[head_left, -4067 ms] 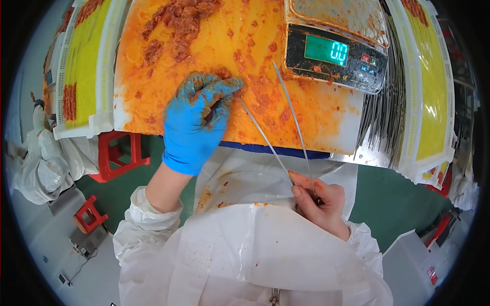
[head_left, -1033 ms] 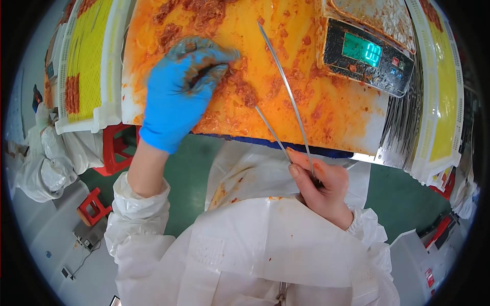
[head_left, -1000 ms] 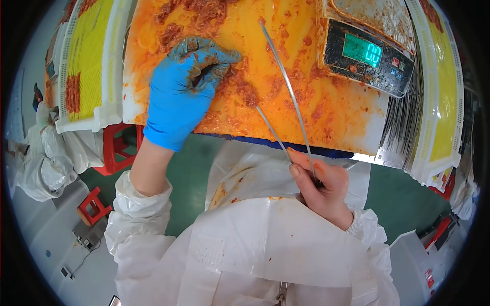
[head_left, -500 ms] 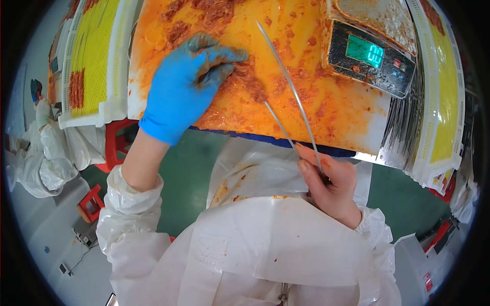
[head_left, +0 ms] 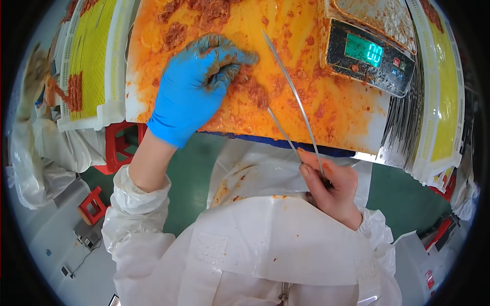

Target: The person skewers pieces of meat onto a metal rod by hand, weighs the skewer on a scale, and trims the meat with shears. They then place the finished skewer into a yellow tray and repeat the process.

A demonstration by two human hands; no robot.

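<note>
My left hand (head_left: 196, 84), in a blue glove smeared with meat, is curled closed at the upper end of a strip of red minced meat (head_left: 253, 91). That strip sits around one metal skewer (head_left: 282, 127), whose lower end is in my bare right hand (head_left: 331, 186). Between the same right fingers and thumb runs a second, bare metal skewer (head_left: 293, 89), slanting up over the board. Both skewers lie over an orange-stained cutting board (head_left: 377, 120). What the left fingertips press is partly hidden by the glove.
Loose minced meat (head_left: 209, 13) lies at the board's far side. A digital scale (head_left: 370, 57) reads 0.0. Many metal skewers (head_left: 400, 127) lie right of it. Trays with yellow mats (head_left: 94, 56) flank the board. At far left, another person's hand (head_left: 35, 74) is raised near red stools (head_left: 118, 145).
My left hand has shifted slightly right and stays at the meat strip. The skewers in my right hand have tilted a little. The other person's arm at left has risen toward their tray.
</note>
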